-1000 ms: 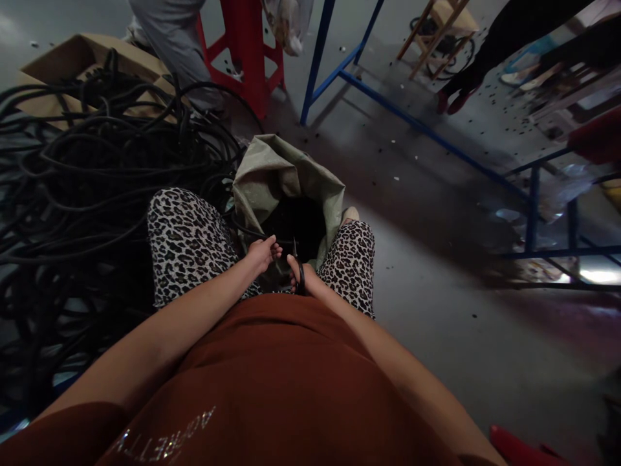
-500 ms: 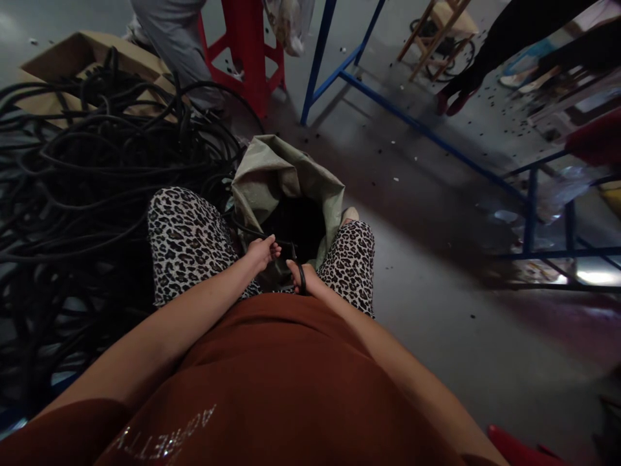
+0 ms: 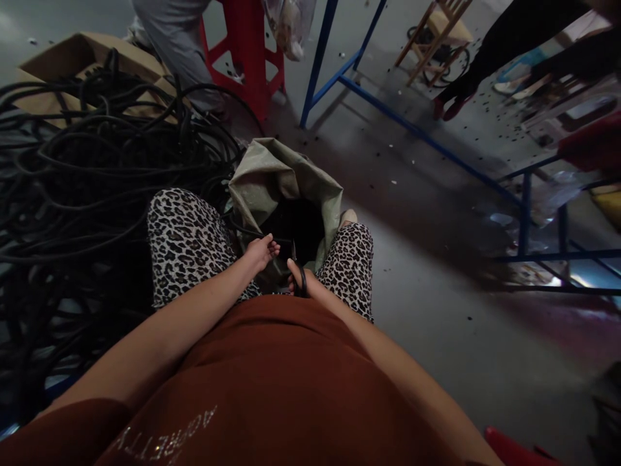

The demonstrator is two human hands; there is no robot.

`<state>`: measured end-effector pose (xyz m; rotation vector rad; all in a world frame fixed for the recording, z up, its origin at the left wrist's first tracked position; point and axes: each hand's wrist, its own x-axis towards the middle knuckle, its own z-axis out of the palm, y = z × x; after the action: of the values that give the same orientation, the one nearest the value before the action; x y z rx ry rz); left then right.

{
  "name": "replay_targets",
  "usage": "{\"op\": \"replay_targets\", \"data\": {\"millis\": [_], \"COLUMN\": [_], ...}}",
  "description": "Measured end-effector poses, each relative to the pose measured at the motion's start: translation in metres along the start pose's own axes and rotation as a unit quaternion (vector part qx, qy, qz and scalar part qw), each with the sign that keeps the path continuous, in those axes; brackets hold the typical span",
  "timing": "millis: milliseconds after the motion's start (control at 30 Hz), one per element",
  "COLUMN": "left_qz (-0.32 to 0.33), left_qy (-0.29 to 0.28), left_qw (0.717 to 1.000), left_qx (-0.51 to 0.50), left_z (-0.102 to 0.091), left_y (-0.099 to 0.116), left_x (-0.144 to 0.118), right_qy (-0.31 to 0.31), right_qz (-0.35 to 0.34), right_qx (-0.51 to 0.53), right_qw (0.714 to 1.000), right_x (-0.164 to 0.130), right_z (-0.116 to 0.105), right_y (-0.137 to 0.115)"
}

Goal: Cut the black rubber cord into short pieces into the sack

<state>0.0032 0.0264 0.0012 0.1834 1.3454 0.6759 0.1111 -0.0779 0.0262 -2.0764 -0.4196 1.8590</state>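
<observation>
The person sits with a grey-green sack [image 3: 272,181] standing open between the knees, just beyond both hands. The left hand [image 3: 259,251] is closed on a thin black cable [image 3: 245,230], which runs away to the left of that hand toward the big heap of black cables [image 3: 87,162] on the floor. The right hand [image 3: 297,275] is closed around the black handles of scissors [image 3: 295,259]; the blades point forward over the dark mouth of the sack. The two hands are near each other but apart, with the cable end between them.

Compared with half a second ago, the left hand has moved very little. The short dark piece that lay across between the hands is not visible any more, and the scissors blades seem to stand more upright again. The place is dark, so it cannot be told if the blades are open or closed. As a judgement, a short piece was probably cut off and fell into the sack, and the cable is ready to be fed forward for another cut.

Farther beyond the hands stand a red stool [image 3: 247,52] and a blue metal frame [image 3: 412,129], and another person's legs [image 3: 174,45] are beside the stool.
</observation>
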Motion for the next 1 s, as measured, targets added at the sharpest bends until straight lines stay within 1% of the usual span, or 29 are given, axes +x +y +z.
{"op": "replay_targets", "data": {"millis": [100,167,667,867,1000], "left_qz": [-0.005,-0.007,-0.023,-0.028,-0.040], "left_qy": [-0.013,-0.026,-0.056,-0.068,-0.063], "left_qw": [1.000,1.000,0.998,0.997,0.997], "left_qx": [-0.005,-0.005,0.016,0.003,-0.008], "left_z": [0.002,0.002,0.000,0.000,0.001], "left_y": [0.002,0.002,-0.009,-0.010,-0.009], "left_x": [-0.003,-0.005,-0.007,-0.009,-0.010], "right_qy": [-0.017,-0.024,-0.028,-0.022,-0.014], "right_qz": [-0.029,-0.038,-0.012,-0.012,-0.012], "right_qx": [-0.046,-0.058,-0.004,0.004,-0.002], "right_qw": [0.998,0.997,1.000,1.000,1.000], "right_x": [-0.001,-0.003,0.009,0.002,0.003], "right_z": [0.000,0.000,0.003,0.003,0.003], "right_y": [0.000,-0.001,0.002,-0.003,-0.003]}}
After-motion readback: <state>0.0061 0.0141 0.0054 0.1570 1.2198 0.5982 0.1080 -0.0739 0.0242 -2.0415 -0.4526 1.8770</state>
